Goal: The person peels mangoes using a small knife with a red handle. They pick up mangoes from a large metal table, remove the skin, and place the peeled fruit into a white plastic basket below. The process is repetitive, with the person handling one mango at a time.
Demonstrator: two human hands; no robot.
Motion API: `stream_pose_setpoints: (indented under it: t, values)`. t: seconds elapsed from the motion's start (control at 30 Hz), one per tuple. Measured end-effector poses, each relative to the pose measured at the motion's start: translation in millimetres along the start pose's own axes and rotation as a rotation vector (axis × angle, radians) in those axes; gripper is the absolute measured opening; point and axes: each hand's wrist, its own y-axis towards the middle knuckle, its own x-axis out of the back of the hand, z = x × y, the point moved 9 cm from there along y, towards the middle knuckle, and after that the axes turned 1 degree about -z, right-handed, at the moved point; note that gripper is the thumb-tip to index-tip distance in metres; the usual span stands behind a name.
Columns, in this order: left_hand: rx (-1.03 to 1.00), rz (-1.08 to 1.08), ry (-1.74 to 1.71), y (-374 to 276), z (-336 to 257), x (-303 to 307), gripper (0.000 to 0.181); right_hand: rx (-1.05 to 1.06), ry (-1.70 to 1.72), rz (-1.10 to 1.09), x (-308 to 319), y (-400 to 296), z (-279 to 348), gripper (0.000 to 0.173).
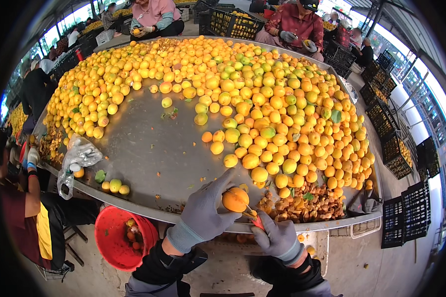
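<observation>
In a grey knitted glove, my left hand (208, 208) grips an orange apricot (235, 199) over the front edge of the metal table (156, 137). My right hand (278, 234), gloved alike, is closed around the red handle of a small knife (258, 221). Its blade meets the lower right side of that apricot, and a bit of orange flesh clings near it. Just past my right hand lies a heap of brown pits and scraps (306, 204). A large pile of yellow, orange and greenish apricots (282, 126) spreads over the table's right and far sides.
A red bucket (109, 241) holding some fruit stands below the table at left. A clear plastic bag (80, 152) lies at the left rim. Black crates (405, 211) stack at right. One person (33, 208) sits at left; others work across the table.
</observation>
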Motion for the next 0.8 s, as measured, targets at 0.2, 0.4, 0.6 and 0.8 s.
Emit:
stream_pose_setpoints:
  t: [0.2, 0.4, 0.6, 0.8]
  values:
    - [0.036, 0.015, 0.059, 1, -1, 1, 0.087, -0.002, 0.002, 0.011, 1, 2, 1, 0.045]
    - [-0.006, -0.014, -0.014, 0, 1, 3, 0.085, -0.008, 0.070, -0.008, -3, -2, 1, 0.047]
    - [0.030, -0.020, -0.183, 0, 5, 1, 0.083, 0.025, 0.094, -0.069, -5, -4, 0, 0.049]
    - [0.100, 0.028, -0.410, 2, 17, -5, 0.079, -0.101, 0.127, -0.010, -11, -4, 0, 0.048]
